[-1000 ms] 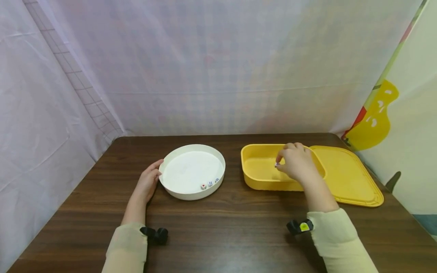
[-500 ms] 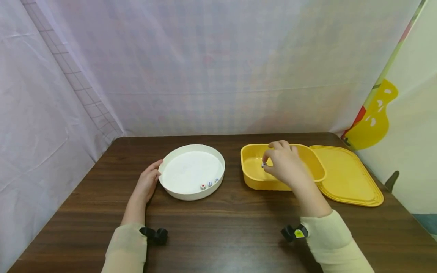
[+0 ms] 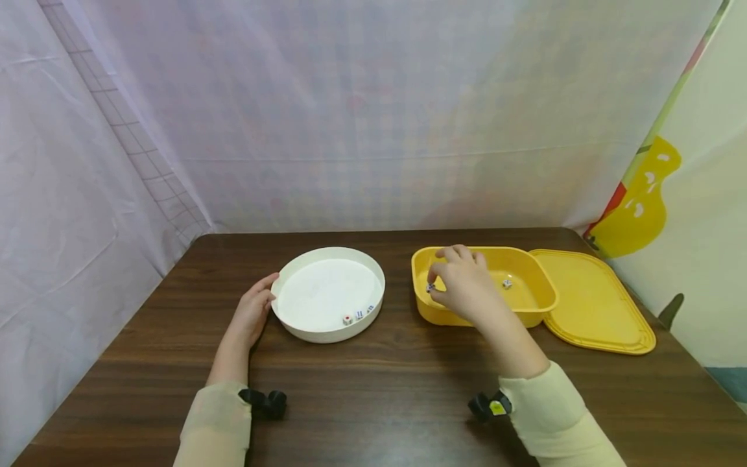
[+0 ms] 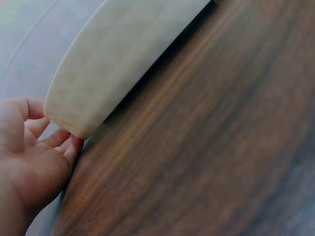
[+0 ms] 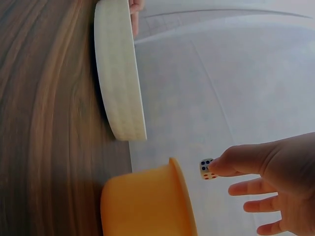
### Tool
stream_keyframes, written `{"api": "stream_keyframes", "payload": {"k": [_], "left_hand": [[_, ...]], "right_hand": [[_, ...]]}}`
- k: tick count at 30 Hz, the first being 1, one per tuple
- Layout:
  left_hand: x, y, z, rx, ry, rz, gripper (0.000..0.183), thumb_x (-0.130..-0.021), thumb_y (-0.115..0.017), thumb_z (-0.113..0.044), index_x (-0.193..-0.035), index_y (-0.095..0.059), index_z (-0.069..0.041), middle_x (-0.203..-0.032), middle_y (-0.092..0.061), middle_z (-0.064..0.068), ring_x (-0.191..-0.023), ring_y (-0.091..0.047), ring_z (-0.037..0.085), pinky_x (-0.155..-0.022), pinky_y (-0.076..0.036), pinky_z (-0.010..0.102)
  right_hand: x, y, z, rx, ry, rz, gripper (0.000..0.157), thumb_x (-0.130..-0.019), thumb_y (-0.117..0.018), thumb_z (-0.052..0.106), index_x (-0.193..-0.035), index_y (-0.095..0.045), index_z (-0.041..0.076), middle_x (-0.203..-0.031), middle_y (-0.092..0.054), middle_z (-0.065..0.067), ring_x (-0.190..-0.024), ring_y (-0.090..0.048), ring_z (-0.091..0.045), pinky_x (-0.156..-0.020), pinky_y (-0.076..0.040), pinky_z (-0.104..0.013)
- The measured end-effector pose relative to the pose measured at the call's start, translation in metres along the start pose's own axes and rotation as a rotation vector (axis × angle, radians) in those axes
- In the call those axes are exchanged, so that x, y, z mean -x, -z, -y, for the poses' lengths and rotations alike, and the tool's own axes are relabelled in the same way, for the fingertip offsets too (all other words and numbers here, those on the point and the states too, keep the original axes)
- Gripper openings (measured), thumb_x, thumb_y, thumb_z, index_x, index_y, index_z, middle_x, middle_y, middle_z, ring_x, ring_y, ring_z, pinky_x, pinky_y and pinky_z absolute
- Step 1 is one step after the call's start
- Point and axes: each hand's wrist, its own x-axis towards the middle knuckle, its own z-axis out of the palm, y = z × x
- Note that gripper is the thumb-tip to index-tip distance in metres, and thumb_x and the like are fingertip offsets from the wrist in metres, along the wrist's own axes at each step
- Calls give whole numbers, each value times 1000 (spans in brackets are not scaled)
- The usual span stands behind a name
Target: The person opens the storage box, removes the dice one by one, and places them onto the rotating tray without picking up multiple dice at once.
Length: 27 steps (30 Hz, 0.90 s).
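My right hand (image 3: 463, 285) pinches one die (image 5: 203, 169) between thumb and index finger, the other fingers spread; the die is held above the left end of the yellow box (image 3: 461, 316). A second die (image 3: 507, 284) lies on the box floor, towards its right side. My left hand (image 3: 252, 316) rests loosely, fingers slightly bent, against the outer wall of the round white tray (image 3: 321, 292), inside which three dice (image 3: 359, 315) sit near the front right edge. A yellow lid (image 3: 601, 305) lies at the box's right, on the brown table (image 3: 362, 402).
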Motion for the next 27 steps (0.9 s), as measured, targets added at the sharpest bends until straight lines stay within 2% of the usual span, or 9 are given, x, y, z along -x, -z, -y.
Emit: {"api": "stream_keyframes", "payload": {"k": [17,27], "left_hand": [[4,1,-2,8,-6,4,59,-86,-33,11,-145,-30,8,-152,-26,16,-132,-29,22,-94,-33,20],[4,2,-2,-6,-4,10,59,-87,-33,10,-146,-30,7,-152,-26,16,-133,-28,22,-96,-32,21]], "right_hand": [[-9,-13,35,-24,72,-51,5,-80,-74,22,-82,-70,20,-127,-55,-12,-122,-39,-35,-93,-31,-55],[-22,-21,55,-40,110,-93,9,-77,-76,22,-82,-69,18,-124,-57,-12,-118,-42,-34,-92,-33,-54]]}}
